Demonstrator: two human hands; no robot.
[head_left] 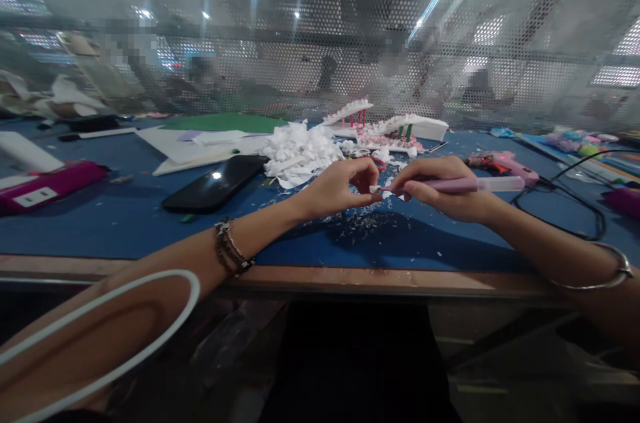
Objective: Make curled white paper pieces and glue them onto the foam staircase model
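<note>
Above the blue table my left hand (345,186) is closed in a pinch, with thumb and index finger on a small white piece (376,190) that looks like paper. My right hand (445,191) is wrapped around a pink pen-shaped tool (453,185) with a translucent rear end. The tool's thin tip points left and meets the white piece between the two hands; what kind of tip it is I cannot make out. Just behind my left hand lies a heap of white paper scraps (303,151). Tiny white bits (367,226) are scattered below my hands.
Left of the heap lies a black phone (215,184); a magenta case (55,184) is farther left. White sheets (200,151) and a green sheet (225,121) lie behind. A white-and-pink model (395,133) stands at the back. A pink glue gun (510,164) with a black cable (570,193) is at right.
</note>
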